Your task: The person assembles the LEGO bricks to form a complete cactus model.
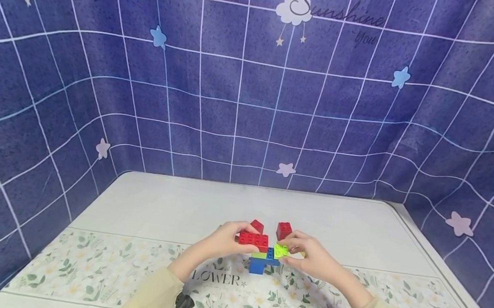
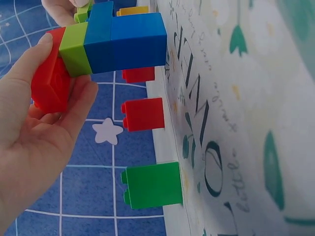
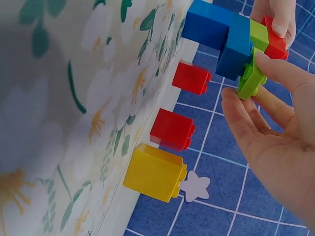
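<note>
My left hand point(image 1: 223, 241) grips the red brick point(image 1: 253, 239) at the top of a small stack of toy building bricks. Under that red brick sits a lime green brick point(image 2: 75, 49), then a blue brick point(image 2: 100, 42) that juts out to the right, and a blue brick point(image 2: 140, 39) at the bottom. Thumb and fingers of my right hand point(image 1: 315, 257) pinch a second lime green brick point(image 3: 252, 78). It is at the jutting end of the upper blue brick; whether it is pressed fully down cannot be seen.
Behind the stack stand two red bricks, one at the left point(image 1: 257, 226) and one at the right point(image 1: 284, 230). A yellow brick point(image 3: 155, 174) and a green brick point(image 2: 152, 186) stand on the white table point(image 1: 169, 206). A blue patterned curtain point(image 1: 214, 120) hangs around the table.
</note>
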`<state>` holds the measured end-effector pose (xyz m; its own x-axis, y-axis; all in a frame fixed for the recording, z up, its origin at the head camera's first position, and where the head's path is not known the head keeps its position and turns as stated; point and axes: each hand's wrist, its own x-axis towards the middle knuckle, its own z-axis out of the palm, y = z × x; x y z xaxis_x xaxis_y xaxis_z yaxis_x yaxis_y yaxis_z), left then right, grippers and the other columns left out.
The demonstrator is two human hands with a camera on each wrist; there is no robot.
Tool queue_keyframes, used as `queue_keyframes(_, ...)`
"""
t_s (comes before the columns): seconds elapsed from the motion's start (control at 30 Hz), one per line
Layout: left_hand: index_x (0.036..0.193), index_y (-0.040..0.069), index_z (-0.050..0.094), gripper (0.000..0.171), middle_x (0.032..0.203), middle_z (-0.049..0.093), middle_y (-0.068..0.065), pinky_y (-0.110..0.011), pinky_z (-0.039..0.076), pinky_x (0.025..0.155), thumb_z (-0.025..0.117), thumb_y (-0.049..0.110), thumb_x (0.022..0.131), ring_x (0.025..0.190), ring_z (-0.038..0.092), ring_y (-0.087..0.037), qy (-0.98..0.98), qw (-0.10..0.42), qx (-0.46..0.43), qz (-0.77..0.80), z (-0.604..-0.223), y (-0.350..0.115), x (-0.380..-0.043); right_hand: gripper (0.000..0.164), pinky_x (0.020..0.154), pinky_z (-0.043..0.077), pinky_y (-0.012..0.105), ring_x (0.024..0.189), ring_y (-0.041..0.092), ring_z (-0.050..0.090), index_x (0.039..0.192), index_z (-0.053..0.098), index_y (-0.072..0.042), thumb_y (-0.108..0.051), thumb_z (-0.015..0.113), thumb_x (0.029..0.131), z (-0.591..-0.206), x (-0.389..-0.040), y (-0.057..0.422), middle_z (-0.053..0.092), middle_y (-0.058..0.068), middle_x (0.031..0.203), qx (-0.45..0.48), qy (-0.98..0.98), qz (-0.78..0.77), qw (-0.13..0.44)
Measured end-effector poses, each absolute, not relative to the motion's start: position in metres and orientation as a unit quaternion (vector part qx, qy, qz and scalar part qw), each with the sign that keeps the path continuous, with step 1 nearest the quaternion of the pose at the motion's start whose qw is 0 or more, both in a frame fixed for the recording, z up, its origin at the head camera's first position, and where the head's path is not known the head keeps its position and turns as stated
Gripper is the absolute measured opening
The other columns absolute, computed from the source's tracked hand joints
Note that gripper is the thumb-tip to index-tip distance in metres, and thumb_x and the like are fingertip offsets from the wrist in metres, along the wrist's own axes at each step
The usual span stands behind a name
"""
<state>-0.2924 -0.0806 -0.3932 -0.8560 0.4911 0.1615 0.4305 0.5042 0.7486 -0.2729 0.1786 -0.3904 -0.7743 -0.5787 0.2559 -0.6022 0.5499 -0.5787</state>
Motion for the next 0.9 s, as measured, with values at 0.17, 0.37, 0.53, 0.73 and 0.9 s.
queue_keyframes(0.17, 0.110, 0.018, 0.064, 0.040, 0.108, 0.066, 0.003, -0.042, 0.046, 0.096, 0.074, 0.040, 0.078, 0.108, 0.058, -0.019, 0.867, 0.034, 0.268, 0.419, -0.3940, -0.0807, -0.2930, 0.035, 0.079, 0.055, 0.038, 0.091, 0.012, 0.058, 0.114, 0.066, -0.010, -0.029, 0.069, 0.085, -0.3917, -0.2733, 0.1784, 0.061, -0.004, 0.104, 0.336, -0.879, 0.337, 0.019)
queue_keyframes(0.37, 0.109, 0.017, 0.064, 0.039, 0.106, 0.066, 0.003, -0.043, 0.045, 0.096, 0.074, 0.039, 0.078, 0.108, 0.057, -0.019, 0.866, 0.035, 0.268, 0.421, -0.3926, -0.0806, -0.2928, 0.035, 0.078, 0.055, 0.037, 0.089, 0.013, 0.058, 0.114, 0.066, -0.008, -0.025, 0.070, 0.084, -0.3904, -0.2730, 0.1780, 0.060, -0.005, 0.101, 0.336, -0.877, 0.342, 0.016)
queue_keyframes(0.53, 0.110, 0.017, 0.064, 0.040, 0.107, 0.066, 0.003, -0.045, 0.045, 0.098, 0.074, 0.040, 0.078, 0.110, 0.057, -0.021, 0.868, 0.033, 0.270, 0.416, -0.3901, -0.0800, -0.2920, 0.035, 0.075, 0.055, 0.034, 0.088, 0.015, 0.058, 0.115, 0.066, -0.007, -0.024, 0.069, 0.085, -0.3874, -0.2741, 0.1790, 0.057, -0.005, 0.097, 0.335, -0.878, 0.342, -0.001)
queue_keyframes(0.73, 0.110, 0.018, 0.064, 0.041, 0.109, 0.066, 0.002, -0.046, 0.044, 0.099, 0.073, 0.042, 0.078, 0.112, 0.057, -0.022, 0.870, 0.031, 0.272, 0.410, -0.3893, -0.0802, -0.2915, 0.036, 0.078, 0.055, 0.035, 0.087, 0.011, 0.060, 0.116, 0.065, -0.006, -0.021, 0.070, 0.084, -0.3866, -0.2746, 0.1792, 0.056, -0.004, 0.095, 0.339, -0.876, 0.343, -0.006)
queue_keyframes(0.9, 0.110, 0.017, 0.064, 0.041, 0.109, 0.066, 0.002, -0.046, 0.044, 0.100, 0.073, 0.041, 0.078, 0.112, 0.057, -0.022, 0.870, 0.032, 0.273, 0.409, -0.3893, -0.0803, -0.2915, 0.035, 0.076, 0.055, 0.032, 0.086, 0.009, 0.059, 0.116, 0.066, -0.005, -0.019, 0.071, 0.083, -0.3874, -0.2748, 0.1781, 0.055, -0.006, 0.092, 0.344, -0.876, 0.338, 0.002)
